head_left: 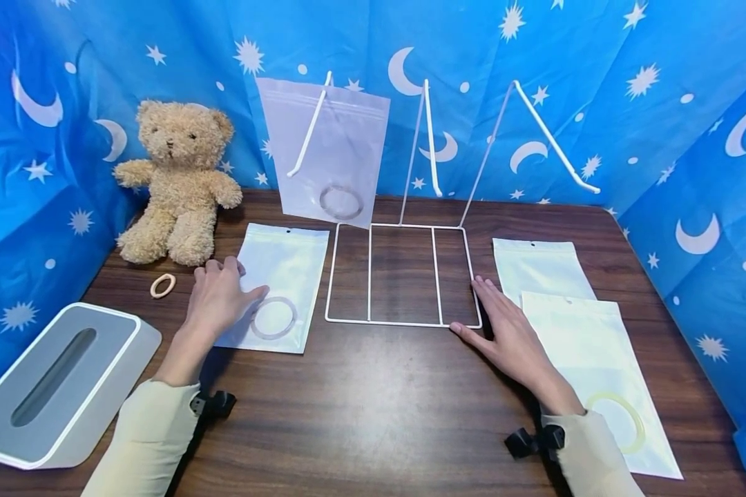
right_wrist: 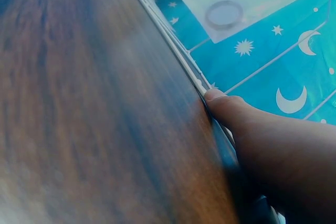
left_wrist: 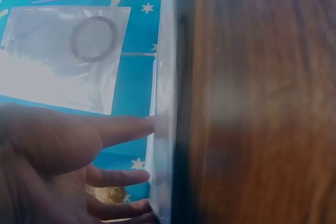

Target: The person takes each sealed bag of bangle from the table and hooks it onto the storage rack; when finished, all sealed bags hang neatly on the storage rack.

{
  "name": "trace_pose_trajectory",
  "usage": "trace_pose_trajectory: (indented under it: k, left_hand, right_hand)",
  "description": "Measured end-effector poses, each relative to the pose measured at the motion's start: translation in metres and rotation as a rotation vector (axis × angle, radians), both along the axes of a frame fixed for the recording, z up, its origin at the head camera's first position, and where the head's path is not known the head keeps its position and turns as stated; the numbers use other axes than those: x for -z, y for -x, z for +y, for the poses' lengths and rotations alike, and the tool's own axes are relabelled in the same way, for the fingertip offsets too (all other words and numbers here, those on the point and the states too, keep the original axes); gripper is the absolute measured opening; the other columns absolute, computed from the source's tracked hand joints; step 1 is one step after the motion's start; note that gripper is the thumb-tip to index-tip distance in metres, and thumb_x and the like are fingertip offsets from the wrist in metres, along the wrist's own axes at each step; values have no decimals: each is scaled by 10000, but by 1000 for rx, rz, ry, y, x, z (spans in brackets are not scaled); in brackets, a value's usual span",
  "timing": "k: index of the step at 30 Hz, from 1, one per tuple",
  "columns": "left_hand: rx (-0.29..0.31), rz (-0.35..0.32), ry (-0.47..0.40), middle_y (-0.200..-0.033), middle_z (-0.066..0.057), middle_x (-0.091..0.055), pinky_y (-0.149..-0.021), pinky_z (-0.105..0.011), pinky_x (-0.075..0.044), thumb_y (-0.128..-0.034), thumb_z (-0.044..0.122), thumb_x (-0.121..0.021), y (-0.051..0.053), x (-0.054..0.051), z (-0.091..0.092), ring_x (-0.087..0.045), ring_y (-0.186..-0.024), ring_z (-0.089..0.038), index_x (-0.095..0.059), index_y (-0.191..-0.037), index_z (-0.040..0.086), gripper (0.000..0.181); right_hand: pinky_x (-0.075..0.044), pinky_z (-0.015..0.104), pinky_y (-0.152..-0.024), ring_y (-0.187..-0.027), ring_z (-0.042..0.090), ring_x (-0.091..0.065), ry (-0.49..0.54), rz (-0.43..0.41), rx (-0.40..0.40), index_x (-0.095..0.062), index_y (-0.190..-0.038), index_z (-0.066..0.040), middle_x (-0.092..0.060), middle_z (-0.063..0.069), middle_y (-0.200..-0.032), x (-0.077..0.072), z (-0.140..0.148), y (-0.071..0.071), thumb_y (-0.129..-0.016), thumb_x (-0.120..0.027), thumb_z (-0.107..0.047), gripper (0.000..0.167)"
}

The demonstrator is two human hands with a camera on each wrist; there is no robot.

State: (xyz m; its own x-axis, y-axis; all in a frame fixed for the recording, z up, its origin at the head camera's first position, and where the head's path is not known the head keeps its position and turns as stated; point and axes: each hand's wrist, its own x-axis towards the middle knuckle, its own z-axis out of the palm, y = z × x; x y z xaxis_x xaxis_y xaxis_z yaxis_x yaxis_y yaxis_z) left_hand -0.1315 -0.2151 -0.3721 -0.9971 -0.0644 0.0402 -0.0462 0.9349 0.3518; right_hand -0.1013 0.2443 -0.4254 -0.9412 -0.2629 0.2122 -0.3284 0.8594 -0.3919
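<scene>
My left hand (head_left: 216, 298) lies over the left part of a white zip pouch (head_left: 289, 266) that is flat on the table, with a pale purplish ring (head_left: 294, 319) showing at its lower part. In the left wrist view the thumb (left_wrist: 128, 128) and fingers reach toward the pouch's surface and touch it. My right hand (head_left: 503, 331) rests at the front right corner of a white wire rack (head_left: 404, 323), thumb on the front bar, fingers straight along the right side. From the rack's left hook hangs a similar pouch (head_left: 326, 145) with a ring in it.
Two more pouches lie at right, a rear one (head_left: 531, 266) and a front one (head_left: 572, 345) with a yellowish ring. At left are a teddy bear (head_left: 180, 179), a small wooden ring (head_left: 154, 288) and a tissue box (head_left: 108, 386). Other rack hooks (head_left: 432, 138) project forward. A blue curtain (head_left: 634, 138) stands behind.
</scene>
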Motion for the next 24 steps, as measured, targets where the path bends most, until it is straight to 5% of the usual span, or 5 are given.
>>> trace_pose_trajectory:
  k: [7,13,20,24]
  left_hand:
    - [34,55,-198,-1134,-348,-437,-833,-600,-373,-800,95,-788,5,0,-11,-444,-1018,-495,-573,-1098,-18,384]
    - [87,-51,-361,-1315,-243,-541,-933,-511,-366,-857,81,-745,5,-12,-25,-476,-1169,-413,-678,-1190,50,341]
    - [107,-196,-362,-1407,-237,-479,-828,-407,-389,-886,256,-747,1,-34,-33,-475,-1128,-336,-682,-1236,76,398]
    - [196,-167,-304,-1330,-199,-562,-799,-422,-404,-894,336,-733,-11,-55,-36,-499,-1110,-335,-705,-1216,119,389]
  right_hand:
    - [-233,574,-1097,-1443,323,-236,3,-3,-1,-273,-1552,-90,-293,125,-1573,2,1,-2,-891,-612,-601,902]
    - [-241,576,-1091,-1440,330,-240,2,4,-7,-279,-1549,-82,-296,133,-1570,2,0,-2,-891,-620,-591,900]
    - [-241,575,-1092,-1439,333,-240,-3,3,-4,-276,-1548,-74,-297,141,-1568,1,0,-2,-891,-618,-593,904]
    - [-240,577,-1092,-1438,334,-243,-4,6,-6,-279,-1547,-74,-298,140,-1568,1,0,-1,-892,-615,-596,903]
